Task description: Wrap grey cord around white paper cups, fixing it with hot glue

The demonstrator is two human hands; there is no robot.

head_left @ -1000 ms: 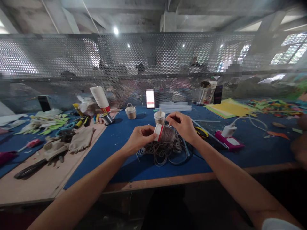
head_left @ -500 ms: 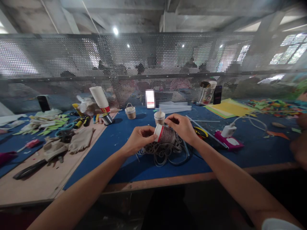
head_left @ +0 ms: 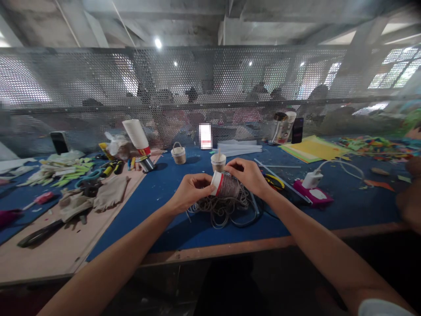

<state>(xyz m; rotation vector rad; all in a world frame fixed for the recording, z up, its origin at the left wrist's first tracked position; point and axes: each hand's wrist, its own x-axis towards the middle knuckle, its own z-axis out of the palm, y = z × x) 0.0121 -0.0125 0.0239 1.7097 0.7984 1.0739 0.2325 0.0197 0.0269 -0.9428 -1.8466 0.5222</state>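
Observation:
A white paper cup (head_left: 217, 181) with a red band lies tilted on its side in my left hand (head_left: 194, 189), thumb and fingers closed on its white end. Grey cord (head_left: 230, 186) is wound in tight rows round the rest of the cup. At the upper side of the winding, the fingers of my right hand (head_left: 248, 174) are pinched together on the cord; the fingertips are partly hidden. Below the cup a loose tangle of the same cord (head_left: 222, 215) lies on the blue tabletop (head_left: 158, 232). Just behind stands a small cord-wrapped cup (head_left: 219, 163) with a stick in it.
Another small wrapped cup with a handle (head_left: 179, 156) stands back left, near stacked paper cups (head_left: 135, 135). Yellow-handled pliers (head_left: 275, 181) and a magenta box with a white charger (head_left: 314, 186) lie right. Left are gloves (head_left: 110, 193) and scissors (head_left: 90, 176). Perforated metal screen (head_left: 184, 79) behind.
Hardly anything differs. The right fingertips have shifted slightly at the cup's upper side; the cup stays in the left hand.

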